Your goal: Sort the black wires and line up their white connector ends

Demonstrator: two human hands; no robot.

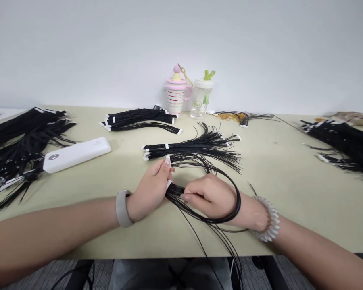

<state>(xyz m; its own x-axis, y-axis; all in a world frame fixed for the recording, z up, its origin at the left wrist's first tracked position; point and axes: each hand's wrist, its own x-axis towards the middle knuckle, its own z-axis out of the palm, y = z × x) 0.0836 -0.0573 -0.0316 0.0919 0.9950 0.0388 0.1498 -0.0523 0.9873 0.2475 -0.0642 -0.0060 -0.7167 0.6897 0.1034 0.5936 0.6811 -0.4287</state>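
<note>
The left hand [149, 190] and right hand [208, 196] are together near the middle of the pale green table [278, 225], both pinched on a bundle of thin black wires [175, 192] at its white-tagged end, and the wires loop around the right hand's wrist side before trailing over the table's near edge. A grey wristband [122, 208] sits on the left wrist and a pale beaded bracelet [264, 219] on the right. Just beyond the hands lies a looser tagged wire bundle [190, 150], nearly touching the left fingertips [167, 162], with another [142, 119] farther back. Large wire piles sit at the left [18, 137] and right [341, 145] table ends, a white power bank [75, 155] beside the left pile. Along the far edge, by the wall, stand a pink striped mug [175, 94] and a clear bottle [201, 98], and pale tabletop stretches between the right hand and the right pile
</note>
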